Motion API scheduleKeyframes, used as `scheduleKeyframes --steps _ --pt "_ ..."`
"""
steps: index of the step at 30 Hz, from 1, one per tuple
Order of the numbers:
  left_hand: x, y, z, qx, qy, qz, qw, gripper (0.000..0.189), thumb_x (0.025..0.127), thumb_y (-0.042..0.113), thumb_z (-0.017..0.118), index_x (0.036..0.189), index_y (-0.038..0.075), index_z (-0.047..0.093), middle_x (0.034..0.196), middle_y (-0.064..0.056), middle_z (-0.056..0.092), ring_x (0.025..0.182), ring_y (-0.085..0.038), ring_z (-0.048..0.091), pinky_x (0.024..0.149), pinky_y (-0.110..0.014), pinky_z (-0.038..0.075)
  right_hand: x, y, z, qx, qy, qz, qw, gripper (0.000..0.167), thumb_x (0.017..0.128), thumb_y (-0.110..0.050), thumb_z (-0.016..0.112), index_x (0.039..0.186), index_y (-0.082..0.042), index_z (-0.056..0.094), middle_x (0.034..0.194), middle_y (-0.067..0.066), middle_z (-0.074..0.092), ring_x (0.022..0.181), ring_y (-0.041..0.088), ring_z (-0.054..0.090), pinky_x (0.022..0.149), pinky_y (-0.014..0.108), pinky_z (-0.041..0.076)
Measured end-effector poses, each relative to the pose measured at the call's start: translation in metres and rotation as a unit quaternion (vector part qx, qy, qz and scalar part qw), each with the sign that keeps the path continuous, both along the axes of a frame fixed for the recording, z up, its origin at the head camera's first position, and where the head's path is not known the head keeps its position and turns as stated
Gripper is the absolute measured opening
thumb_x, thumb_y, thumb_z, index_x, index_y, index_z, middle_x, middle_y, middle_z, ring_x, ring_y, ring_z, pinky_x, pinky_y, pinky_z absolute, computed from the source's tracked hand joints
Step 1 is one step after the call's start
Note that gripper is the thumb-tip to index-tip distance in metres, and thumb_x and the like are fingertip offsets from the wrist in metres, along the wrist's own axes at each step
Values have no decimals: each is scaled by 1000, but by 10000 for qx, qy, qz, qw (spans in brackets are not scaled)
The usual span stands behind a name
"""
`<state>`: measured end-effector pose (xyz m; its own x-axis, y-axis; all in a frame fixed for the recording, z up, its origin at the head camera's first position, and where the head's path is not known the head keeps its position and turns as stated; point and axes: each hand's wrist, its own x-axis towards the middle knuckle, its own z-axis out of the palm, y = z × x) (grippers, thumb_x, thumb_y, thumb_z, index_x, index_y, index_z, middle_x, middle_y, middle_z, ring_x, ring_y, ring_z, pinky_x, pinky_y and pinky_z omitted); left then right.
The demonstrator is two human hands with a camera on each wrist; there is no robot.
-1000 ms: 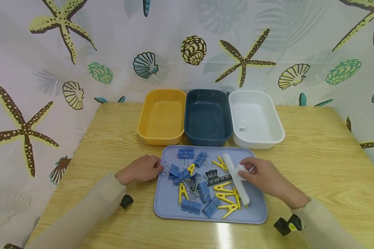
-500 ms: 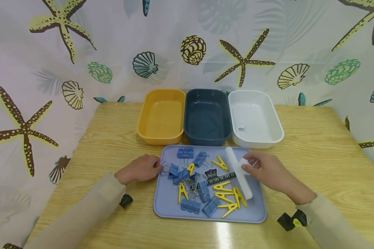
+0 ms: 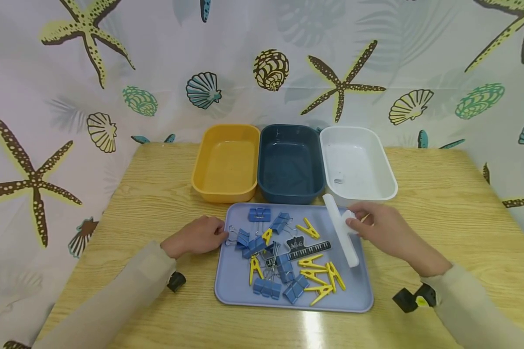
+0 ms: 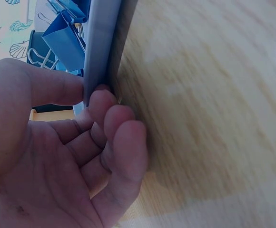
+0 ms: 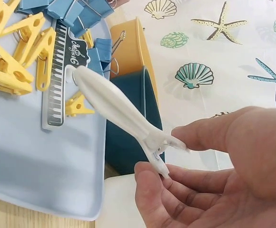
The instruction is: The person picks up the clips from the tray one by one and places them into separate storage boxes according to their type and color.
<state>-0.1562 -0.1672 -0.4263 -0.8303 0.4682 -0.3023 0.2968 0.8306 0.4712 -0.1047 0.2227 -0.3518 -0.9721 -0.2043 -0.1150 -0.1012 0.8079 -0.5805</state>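
My right hand [image 3: 384, 231] pinches the two finger tabs of a long white plastic clip [image 3: 342, 231] between thumb and fingers. In the right wrist view the clip [image 5: 113, 102] hangs tilted over the lavender tray [image 3: 353, 293]. At the tray's left edge, my left hand [image 3: 200, 236] grips the rim, thumb at the top and curled fingertips along the outer side, as the left wrist view shows. Spread on the tray are several blue binder clips [image 3: 268, 289], several yellow clothespins [image 3: 319, 293] and a black clip with a piano-key pattern [image 3: 311, 250].
Behind the tray stand three bins side by side: a yellow one [image 3: 227, 193], a dark blue one [image 3: 291, 194] and a white one [image 3: 361, 198]. A small white piece [image 3: 338, 178] lies inside the white bin. The wooden table [image 3: 441, 208] ends at a patterned curtain [image 3: 244, 106].
My right hand has lifted the long white clip off the pile and carried it right and back toward the white bin, uncovering the piano-key clip's end. My left hand has stayed put.
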Motion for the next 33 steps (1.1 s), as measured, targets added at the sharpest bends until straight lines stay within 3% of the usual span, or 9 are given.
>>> scheduleKeyframes --steps 17,24,33 --pt "-1 0 -3 -24 35 7 10000 36 95 23 52 60 15 45 56 2 41 50 -14 42 52 -26 32 -14 11 11 150 -4 -245 9996 38 95 -19 58 123 6 57 102 22 67 71 17 66 61 28 49" --pt "-1 1 -2 -52 48 8 10000 35 95 23 52 61 15 45 57 2 42 51 -14 43 52 -26 32 -26 15 17 159 -145 -398 9990 41 96 -23 57 126 5 55 107 24 65 74 17 66 64 29 50" --pt "1 1 0 -20 57 -3 10000 37 95 22 52 60 15 44 56 2 40 50 -14 41 52 -26 31 -46 25 21 125 -282 -521 9982 51 98 -30 53 130 9 50 116 29 62 81 23 68 73 38 56"
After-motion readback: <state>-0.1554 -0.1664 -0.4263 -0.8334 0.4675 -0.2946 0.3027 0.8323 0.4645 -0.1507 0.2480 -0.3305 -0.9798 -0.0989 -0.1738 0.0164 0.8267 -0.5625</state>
